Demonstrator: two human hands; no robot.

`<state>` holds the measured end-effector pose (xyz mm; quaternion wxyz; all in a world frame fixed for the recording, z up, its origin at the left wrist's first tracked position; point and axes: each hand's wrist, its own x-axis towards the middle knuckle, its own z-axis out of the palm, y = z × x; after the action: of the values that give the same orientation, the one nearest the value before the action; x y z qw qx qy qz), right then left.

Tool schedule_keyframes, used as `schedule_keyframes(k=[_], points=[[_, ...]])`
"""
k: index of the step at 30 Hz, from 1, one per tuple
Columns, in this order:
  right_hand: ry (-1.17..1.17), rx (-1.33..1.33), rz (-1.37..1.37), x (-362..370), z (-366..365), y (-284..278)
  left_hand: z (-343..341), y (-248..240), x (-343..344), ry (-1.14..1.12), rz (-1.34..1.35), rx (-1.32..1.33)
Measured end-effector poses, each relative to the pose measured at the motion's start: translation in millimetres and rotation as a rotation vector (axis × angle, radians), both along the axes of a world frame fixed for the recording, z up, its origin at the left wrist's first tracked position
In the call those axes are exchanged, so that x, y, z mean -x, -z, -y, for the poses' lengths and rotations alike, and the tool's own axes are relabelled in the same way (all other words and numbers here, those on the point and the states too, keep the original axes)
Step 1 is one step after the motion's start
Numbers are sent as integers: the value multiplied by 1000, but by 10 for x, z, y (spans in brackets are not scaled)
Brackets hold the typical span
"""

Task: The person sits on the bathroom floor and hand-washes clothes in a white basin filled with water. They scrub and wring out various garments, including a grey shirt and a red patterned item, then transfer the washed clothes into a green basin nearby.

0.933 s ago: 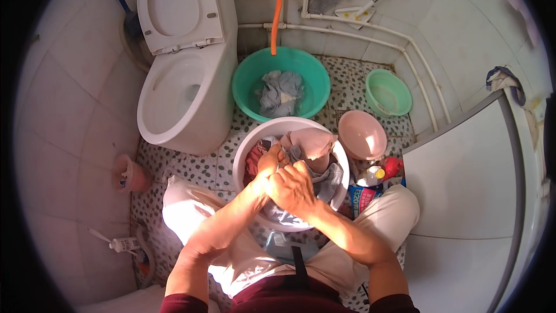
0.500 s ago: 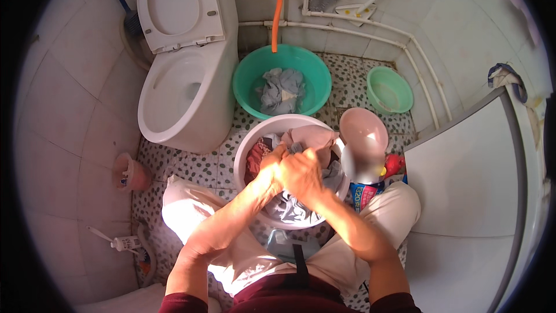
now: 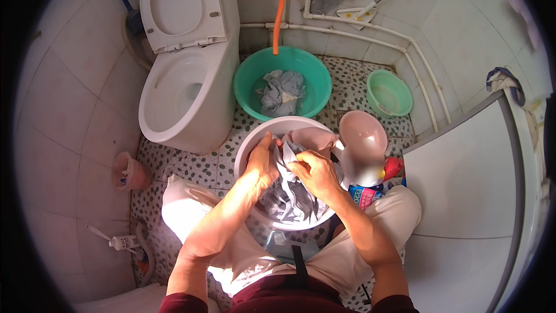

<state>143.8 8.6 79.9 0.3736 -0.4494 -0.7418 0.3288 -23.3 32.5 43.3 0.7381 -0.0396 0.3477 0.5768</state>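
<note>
A pale pink-white basin (image 3: 260,129) full of clothes stands on the floor between my knees. My left hand (image 3: 263,162) is at the left inside of the basin, its fingers closed on a grey garment (image 3: 288,165). My right hand (image 3: 315,171) pinches the same garment a short way to the right. Between the hands the grey cloth is drawn up into folds, and the rest of it hangs down over the heap. A dusty pink cloth (image 3: 313,138) lies behind it at the basin's far side. The fingertips of my left hand are partly hidden.
Beyond the basin stands a green tub (image 3: 324,81) with grey cloth in water, under an orange hose (image 3: 279,23). A toilet (image 3: 217,93) is at far left. To the right are a pink bowl (image 3: 362,130), detergent bags (image 3: 362,196), a light green basin (image 3: 387,90) and a white panel (image 3: 463,191).
My hands were clasped together over the basin; now they are apart. The grey garment has been opened out between them, covering the reddish cloth at left.
</note>
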Motion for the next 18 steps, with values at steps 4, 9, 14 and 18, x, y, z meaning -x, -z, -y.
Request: schedule_keyframes(k=[4,9,14,18], points=[[38,242,-201,-109,-100,91,49,-123,-26,124,-192,-187],[58,397,-260,-190,-162,-34,198,-290,-24,301,-532,-381],[-48,650,-471,-211,-196,-69,246,-299,16,368,-877,-504],[-63,697,-511,-166,-186,-73,243,-216,37,244,-1045,-583]])
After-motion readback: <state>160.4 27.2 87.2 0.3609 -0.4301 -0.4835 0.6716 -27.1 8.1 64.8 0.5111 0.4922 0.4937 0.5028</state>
